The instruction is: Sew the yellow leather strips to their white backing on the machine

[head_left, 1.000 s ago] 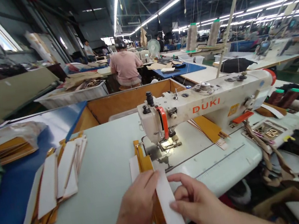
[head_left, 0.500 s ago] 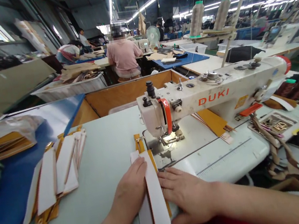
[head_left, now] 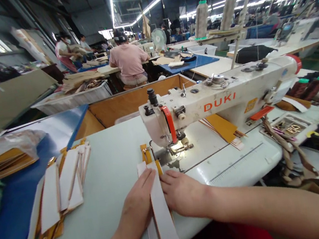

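Observation:
A zipper piece (head_left: 165,223), made of two long white-backed strips and mustard zipper tape, lies on the table in front of the sewing machine (head_left: 210,97). The metal zipper end (head_left: 145,154) sticks out at its far end. My left hand (head_left: 139,195) presses down over the strips with its fingers together; its thumb is hidden. At the right edge, my right hand (head_left: 183,192) closes its bent fingers on the mustard border, thumb out of sight. The lit presser foot (head_left: 179,148) stands beyond, to the right, apart from the piece.
Left lies a pile of similar zipper pieces (head_left: 58,192); beyond it is a plastic-wrapped bundle (head_left: 4,154). Mustard pieces (head_left: 222,125) lie under the machine arm. A hardware tray (head_left: 289,127) sits right. A wooden bin (head_left: 135,99) stands behind; a co-worker (head_left: 129,61) sits farther off.
My right hand has drawn in its thumb and bent its fingers closer against the strip's edge. The white strips have shifted closer together. The head view has moved slightly right.

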`<state>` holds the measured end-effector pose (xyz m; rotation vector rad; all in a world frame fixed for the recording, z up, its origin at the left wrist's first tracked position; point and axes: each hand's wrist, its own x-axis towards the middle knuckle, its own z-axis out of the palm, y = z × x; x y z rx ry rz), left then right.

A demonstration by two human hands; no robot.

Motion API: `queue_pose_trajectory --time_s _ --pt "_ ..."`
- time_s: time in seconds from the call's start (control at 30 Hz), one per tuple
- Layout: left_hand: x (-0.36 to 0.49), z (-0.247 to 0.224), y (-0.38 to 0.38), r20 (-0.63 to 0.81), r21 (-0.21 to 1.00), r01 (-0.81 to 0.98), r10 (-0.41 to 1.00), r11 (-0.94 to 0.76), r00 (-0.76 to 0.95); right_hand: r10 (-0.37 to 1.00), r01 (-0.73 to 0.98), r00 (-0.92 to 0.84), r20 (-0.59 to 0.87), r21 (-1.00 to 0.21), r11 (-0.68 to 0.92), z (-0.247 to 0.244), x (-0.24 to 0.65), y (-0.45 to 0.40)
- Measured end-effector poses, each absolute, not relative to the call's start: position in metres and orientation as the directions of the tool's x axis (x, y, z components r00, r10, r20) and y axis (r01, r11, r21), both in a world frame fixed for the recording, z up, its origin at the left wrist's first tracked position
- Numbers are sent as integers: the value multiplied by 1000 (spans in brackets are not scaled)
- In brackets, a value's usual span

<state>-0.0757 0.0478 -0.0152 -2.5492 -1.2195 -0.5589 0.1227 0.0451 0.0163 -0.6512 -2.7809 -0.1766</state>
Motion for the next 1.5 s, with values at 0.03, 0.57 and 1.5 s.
queue_pose_trajectory --time_s 0.03,0.57,1.5 --pt "-75 -16 47 449 -65 786 685 -615 574 431 467 -854 291 65 882 19 122 43" --pt "-38 -21 39 308 -168 716 654 -677 691 552 559 -787 275 -59 827 1 163 2" --pt "-38 -25 37 318 -218 734 665 -643 676 539 505 -819 197 -198 840 9 177 4"
